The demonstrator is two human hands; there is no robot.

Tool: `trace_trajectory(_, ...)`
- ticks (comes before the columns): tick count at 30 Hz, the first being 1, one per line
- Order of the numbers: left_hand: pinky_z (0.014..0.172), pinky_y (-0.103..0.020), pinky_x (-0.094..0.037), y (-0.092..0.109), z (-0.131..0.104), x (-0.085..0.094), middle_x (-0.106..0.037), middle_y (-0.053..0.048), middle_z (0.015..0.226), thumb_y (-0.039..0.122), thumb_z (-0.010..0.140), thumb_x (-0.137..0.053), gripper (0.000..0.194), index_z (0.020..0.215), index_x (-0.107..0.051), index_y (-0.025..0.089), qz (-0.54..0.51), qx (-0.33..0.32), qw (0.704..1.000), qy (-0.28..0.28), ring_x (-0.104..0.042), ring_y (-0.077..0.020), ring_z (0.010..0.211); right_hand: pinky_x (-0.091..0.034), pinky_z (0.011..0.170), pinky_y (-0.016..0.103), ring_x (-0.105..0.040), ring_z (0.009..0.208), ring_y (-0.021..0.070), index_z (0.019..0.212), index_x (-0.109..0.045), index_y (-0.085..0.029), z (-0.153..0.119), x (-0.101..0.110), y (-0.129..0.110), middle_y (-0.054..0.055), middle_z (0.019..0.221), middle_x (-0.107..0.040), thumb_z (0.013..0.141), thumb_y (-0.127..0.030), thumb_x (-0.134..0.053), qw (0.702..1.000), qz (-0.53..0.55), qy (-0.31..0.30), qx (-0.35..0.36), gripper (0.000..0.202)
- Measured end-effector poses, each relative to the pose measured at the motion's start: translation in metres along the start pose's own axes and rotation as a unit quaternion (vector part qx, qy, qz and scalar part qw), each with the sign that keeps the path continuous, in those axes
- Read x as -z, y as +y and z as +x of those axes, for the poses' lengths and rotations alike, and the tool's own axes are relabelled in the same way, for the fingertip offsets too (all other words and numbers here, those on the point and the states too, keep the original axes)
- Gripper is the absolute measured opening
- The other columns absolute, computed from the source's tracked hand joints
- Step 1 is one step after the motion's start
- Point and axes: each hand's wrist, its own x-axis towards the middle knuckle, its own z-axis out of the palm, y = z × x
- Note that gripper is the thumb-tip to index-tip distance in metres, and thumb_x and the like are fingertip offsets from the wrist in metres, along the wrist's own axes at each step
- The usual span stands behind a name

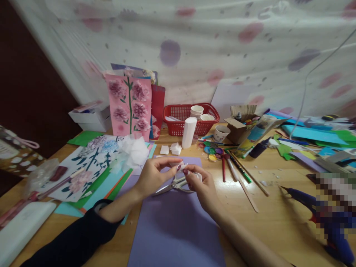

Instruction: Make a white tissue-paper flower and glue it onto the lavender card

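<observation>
Gently, I pinch a small, soft white scrap of thin material (182, 166) between both hands, my left grip (152, 175) and my right grip (200, 184) each narrowed to the fingertips around it. The scrap sits above a plain purple paper sheet (172, 230) on the light wooden counter (267, 218). More white shows at the fingers of my right grip, though I cannot tell whether it is the same piece. Just below lies a pair of metal scissors with pale handles (172, 185), partly hidden by my right grip. Beyond the scissors stand a tall white cylinder (189, 133) and, beside it, low stacks of white squares (175, 149). A fluffy translucent white heap (135, 150) rests farther left.
</observation>
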Motion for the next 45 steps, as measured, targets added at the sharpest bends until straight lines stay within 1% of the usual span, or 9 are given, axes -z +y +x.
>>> trace_trajectory(3,0.082,-0.031,-0.06,0.0,-0.002,0.0,-0.078,-0.008,0.092,0.02,0.077,-0.064,0.019,0.089,-0.077,0.015,0.05,-0.032,0.998,0.011,-0.074,-0.0197,0.085,-0.023,0.046,0.02,-0.031,0.048,0.0061,0.079,-0.067,-0.016,0.001,0.001,0.003,-0.006,0.054,-0.041,0.076,-0.049,-0.068,1.0,0.026,0.001,-0.017,0.033)
trace_trajectory(6,0.085,-0.032,-0.059,-0.001,-0.004,0.0,-0.078,-0.007,0.095,0.02,0.079,-0.061,0.021,0.093,-0.077,0.016,0.08,-0.042,0.996,0.013,-0.073,-0.0202,0.089,-0.023,0.047,0.02,-0.032,0.048,0.0058,0.079,-0.066,-0.016,0.001,0.001,0.003,-0.005,0.055,-0.043,0.075,-0.046,-0.07,0.999,0.031,0.001,-0.018,0.03)
trace_trajectory(15,0.075,-0.029,-0.058,-0.004,-0.001,0.001,-0.078,-0.007,0.092,0.024,0.079,-0.062,0.021,0.092,-0.076,0.015,0.086,-0.019,0.996,-0.011,-0.073,-0.02,0.084,-0.025,0.046,0.021,-0.035,0.049,0.0078,0.082,-0.07,-0.019,0.0,0.001,0.001,-0.003,0.059,-0.047,0.078,-0.043,-0.066,0.999,-0.024,0.005,0.022,0.025)
trace_trajectory(21,0.071,-0.028,-0.057,-0.007,0.002,0.004,-0.078,-0.006,0.084,0.024,0.081,-0.062,0.016,0.083,-0.076,0.016,0.124,-0.033,0.992,0.022,-0.072,-0.0193,0.078,-0.025,0.047,0.021,-0.033,0.049,0.0075,0.081,-0.069,-0.019,0.0,0.0,0.001,-0.005,0.057,-0.045,0.078,-0.044,-0.066,1.0,-0.007,0.003,0.013,0.026)
trace_trajectory(28,0.086,-0.034,-0.056,-0.007,-0.001,0.003,-0.078,-0.005,0.09,0.022,0.081,-0.063,0.016,0.088,-0.077,0.019,0.187,-0.12,0.975,0.001,-0.073,-0.0218,0.09,-0.025,0.046,0.022,-0.033,0.049,0.008,0.08,-0.069,-0.019,0.001,0.001,0.003,-0.005,0.057,-0.044,0.077,-0.044,-0.067,0.999,-0.022,0.013,0.022,0.025)
trace_trajectory(30,0.083,-0.033,-0.057,-0.007,-0.001,0.003,-0.079,-0.005,0.087,0.02,0.081,-0.062,0.017,0.086,-0.077,0.019,0.191,-0.13,0.973,-0.002,-0.073,-0.0219,0.088,-0.025,0.046,0.022,-0.033,0.049,0.0082,0.081,-0.069,-0.019,0.001,0.001,0.003,-0.004,0.057,-0.045,0.078,-0.044,-0.066,0.999,-0.029,0.013,0.02,0.026)
trace_trajectory(34,0.074,-0.029,-0.057,-0.005,0.001,0.005,-0.078,-0.005,0.082,0.02,0.081,-0.06,0.016,0.079,-0.076,0.017,0.177,-0.101,0.979,0.011,-0.073,-0.0203,0.08,-0.024,0.046,0.022,-0.034,0.049,0.0076,0.078,-0.067,-0.018,0.001,0.0,0.0,-0.005,0.056,-0.044,0.077,-0.045,-0.066,0.999,-0.027,0.014,0.009,0.027)
trace_trajectory(41,0.069,-0.025,-0.055,-0.009,0.007,0.009,-0.077,-0.004,0.083,0.023,0.082,-0.057,0.016,0.083,-0.071,0.016,0.113,-0.031,0.992,0.052,-0.071,-0.0181,0.076,-0.022,0.046,0.021,-0.031,0.048,0.007,0.073,-0.061,-0.018,0.001,-0.002,-0.002,-0.006,0.055,-0.042,0.073,-0.044,-0.067,1.0,-0.011,0.021,0.0,0.027)
trace_trajectory(45,0.067,-0.026,-0.056,-0.017,0.011,0.012,-0.076,-0.006,0.084,0.028,0.083,-0.061,0.02,0.098,-0.064,0.015,0.026,0.007,0.998,0.054,-0.072,-0.0189,0.077,-0.021,0.046,0.021,-0.03,0.047,0.0066,0.072,-0.06,-0.018,0.0,-0.001,-0.002,-0.007,0.052,-0.039,0.073,-0.043,-0.067,1.0,-0.002,0.016,-0.011,0.026)
